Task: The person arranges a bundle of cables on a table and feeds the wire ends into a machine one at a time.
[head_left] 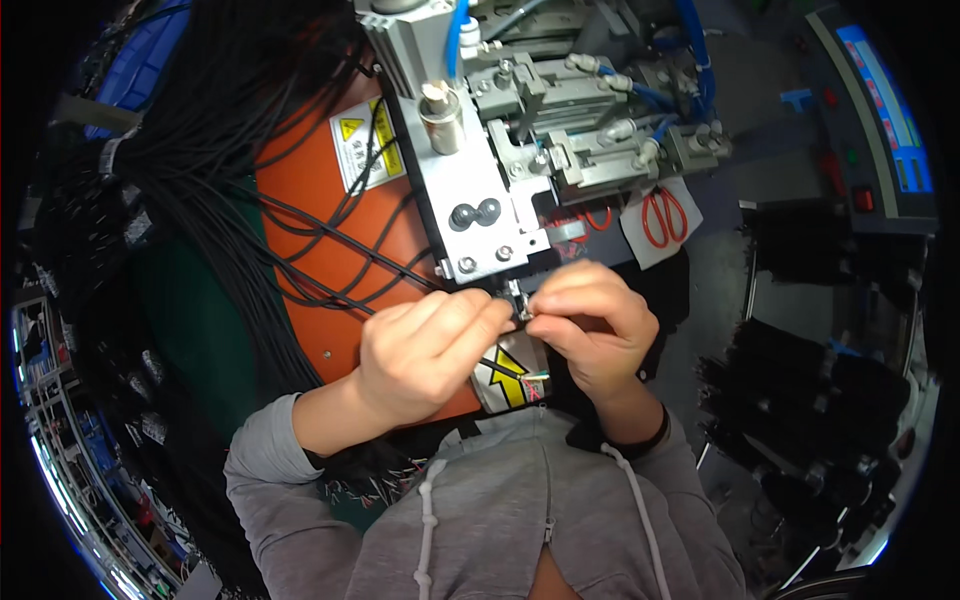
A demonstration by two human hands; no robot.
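Observation:
Both my hands meet just in front of the machine's metal block (470,170). My left hand (425,345) is closed, its fingertips pinched around a black cable (350,303) that comes in from the left. My right hand (597,322) pinches a small shiny metal piece (523,303) between thumb and forefinger, close to the left fingertips. Fingers partly hide that piece, and I cannot tell whether it touches the machine. Below the hands, a black cable end with bare coloured wires (537,378) lies over a plate with a yellow arrow (510,385).
A thick bundle of black cables (200,170) spreads across the orange board (320,240) at left. Air cylinders (620,140) with blue tubes stand behind. Red-handled scissors (664,218) lie right of the machine. A control screen (885,110) and black cable bundles (810,390) are far right.

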